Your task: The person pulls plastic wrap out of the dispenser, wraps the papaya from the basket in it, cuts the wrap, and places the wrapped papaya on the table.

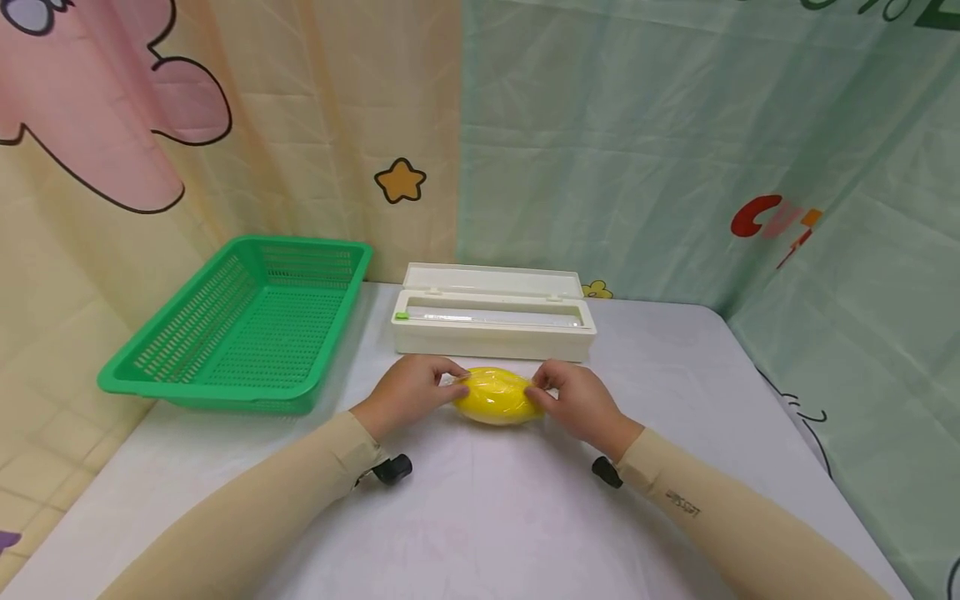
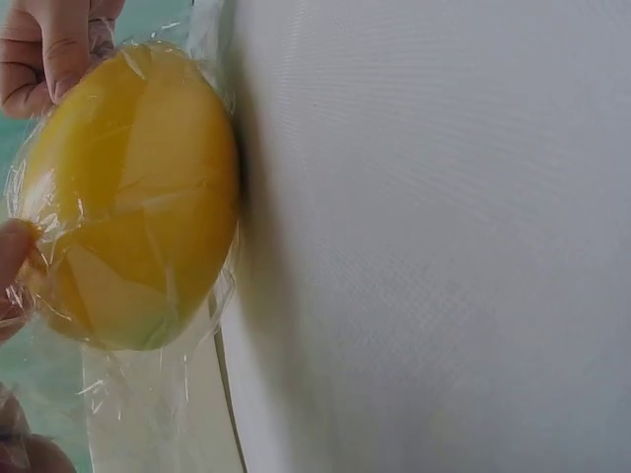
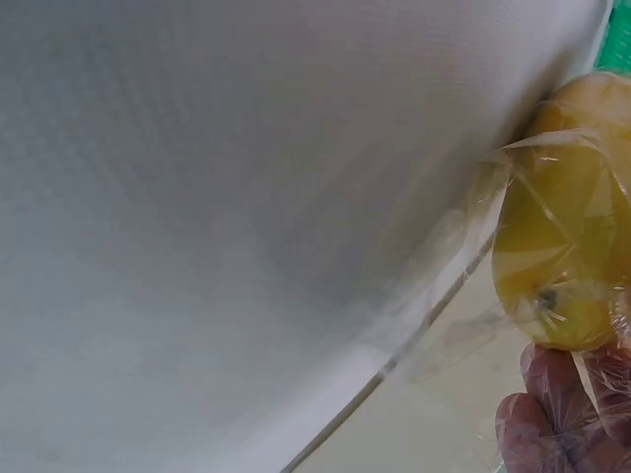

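A yellow mango, smooth and oval, sits on the white table wrapped in clear cling film. At its left end my left hand pinches the film between thumb and fingers. My right hand grips the film at the other end, its thumb against the fruit. In the left wrist view the wrap lies creased over the mango, with loose film hanging at the lower end. The right wrist view shows a dark stem spot on the mango and film bunched over the fingers.
Just behind the hands stands a white cling film dispenser box, lid raised, with a roll inside and a green slider at its left. A green plastic basket stands at the back left. Printed curtains hang behind the table.
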A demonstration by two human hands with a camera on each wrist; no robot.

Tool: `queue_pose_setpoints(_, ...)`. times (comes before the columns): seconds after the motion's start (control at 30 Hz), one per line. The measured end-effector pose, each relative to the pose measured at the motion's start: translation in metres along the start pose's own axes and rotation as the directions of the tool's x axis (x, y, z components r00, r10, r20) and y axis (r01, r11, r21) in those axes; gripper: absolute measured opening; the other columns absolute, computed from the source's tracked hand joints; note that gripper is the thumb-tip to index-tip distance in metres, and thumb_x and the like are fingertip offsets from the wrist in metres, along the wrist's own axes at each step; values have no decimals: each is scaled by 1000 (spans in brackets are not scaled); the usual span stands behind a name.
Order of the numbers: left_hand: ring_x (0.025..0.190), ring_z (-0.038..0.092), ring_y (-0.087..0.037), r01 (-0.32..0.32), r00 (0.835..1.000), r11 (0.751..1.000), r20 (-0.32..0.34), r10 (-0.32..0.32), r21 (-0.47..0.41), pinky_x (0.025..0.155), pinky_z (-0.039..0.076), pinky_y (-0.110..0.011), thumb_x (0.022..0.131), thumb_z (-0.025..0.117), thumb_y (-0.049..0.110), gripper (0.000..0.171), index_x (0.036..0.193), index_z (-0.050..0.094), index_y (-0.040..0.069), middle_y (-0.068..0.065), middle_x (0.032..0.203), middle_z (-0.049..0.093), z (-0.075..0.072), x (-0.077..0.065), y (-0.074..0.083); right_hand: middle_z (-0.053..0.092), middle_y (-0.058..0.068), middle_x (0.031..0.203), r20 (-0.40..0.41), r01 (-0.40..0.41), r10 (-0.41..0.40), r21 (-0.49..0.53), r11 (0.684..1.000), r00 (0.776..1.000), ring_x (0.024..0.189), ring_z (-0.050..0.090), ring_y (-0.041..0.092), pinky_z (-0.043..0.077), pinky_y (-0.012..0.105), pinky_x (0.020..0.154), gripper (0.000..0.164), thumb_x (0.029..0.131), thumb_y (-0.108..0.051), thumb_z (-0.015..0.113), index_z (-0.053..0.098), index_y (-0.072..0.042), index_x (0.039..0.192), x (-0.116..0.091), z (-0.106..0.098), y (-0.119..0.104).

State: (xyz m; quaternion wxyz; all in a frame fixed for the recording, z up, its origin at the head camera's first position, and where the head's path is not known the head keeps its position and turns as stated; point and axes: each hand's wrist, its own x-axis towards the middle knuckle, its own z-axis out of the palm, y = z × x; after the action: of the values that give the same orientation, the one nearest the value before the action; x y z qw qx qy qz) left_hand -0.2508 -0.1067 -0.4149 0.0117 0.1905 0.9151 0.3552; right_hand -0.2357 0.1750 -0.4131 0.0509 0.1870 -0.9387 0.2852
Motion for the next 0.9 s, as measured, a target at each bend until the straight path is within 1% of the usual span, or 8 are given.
queue_pose_setpoints(0.17, 71, 48, -15, -7, 1000, 1000, -23, 8, 28, 65, 39, -29, 90, 82, 42, 25, 109, 83, 25, 9, 75, 63, 0, 0, 1, 70, -1, 91, -1, 18, -18, -52, 998, 1000, 83, 62, 17, 55, 34, 78, 14, 96, -17, 76, 65, -15, 87, 2, 1, -4)
queue_pose_setpoints(0.37, 70, 48, -14, -40, 998, 998, -46, 42, 46, 67, 41, -28, 93, 80, 33, 12, 97, 83, 22, 9, 83, 72, 1, 0, 6, 71, -1, 92, -35, 65, -69, -90, 994, 997, 85, 67, 17, 59, 36, 79, 13, 97, -15, 74, 64, -17, 89, 1, 2, -5)
queue_pose_setpoints(0.47, 73, 50, -14, -53, 997, 998, -53, 55, 33, 69, 41, -29, 93, 80, 30, 10, 98, 83, 22, 7, 93, 77, 1, 0, 5, 74, -1, 98, -32, 85, -88, -97, 992, 996, 91, 71, 19, 61, 39, 83, 7, 98, -15, 74, 69, -14, 103, 1, 3, -4)
queue_pose_setpoints(0.6, 83, 62, -14, -114, 991, 991, -63, 118, 64, 77, 48, -32, 93, 81, 28, 10, 101, 84, 21, 7, 101, 80, 1, 0, 2, 77, 1, 107, -25, 124, -128, -121, 985, 991, 100, 74, 21, 62, 42, 89, 24, 98, -14, 74, 76, -12, 122, 2, 4, 0)
queue_pose_setpoints(0.67, 87, 68, -14, -173, 982, 980, -66, 180, 99, 84, 52, -36, 92, 82, 26, 9, 99, 84, 20, 8, 99, 81, 0, 1, 0, 78, 2, 107, -31, 146, -151, -134, 980, 988, 100, 74, 21, 62, 40, 90, 25, 97, -13, 76, 79, -13, 121, 1, 4, 1)
queue_pose_setpoints(0.77, 85, 69, -14, -285, 952, 946, -67, 297, 154, 88, 53, -39, 91, 84, 23, 7, 94, 85, 17, 9, 87, 78, -2, 3, -4, 78, 2, 107, -47, 167, -176, -145, 975, 983, 100, 74, 20, 63, 38, 90, 23, 94, -9, 78, 81, -13, 117, 0, 6, 2)
queue_pose_setpoints(0.83, 81, 65, -14, -342, 932, 924, -62, 357, 172, 85, 52, -38, 90, 84, 22, 7, 91, 86, 15, 8, 83, 72, -4, 2, -7, 78, 2, 110, -57, 181, -191, -149, 972, 980, 103, 74, 20, 63, 38, 91, 25, 93, -8, 79, 81, -13, 117, -1, 6, 2)
queue_pose_setpoints(0.9, 84, 64, -15, -378, 919, 909, -48, 392, 177, 84, 53, -36, 90, 85, 19, 4, 90, 85, 15, 5, 89, 70, -6, 2, -9, 79, 2, 112, -67, 210, -223, -157, 965, 973, 105, 75, 21, 63, 38, 91, 26, 93, -7, 79, 81, -13, 118, -2, 7, 2)
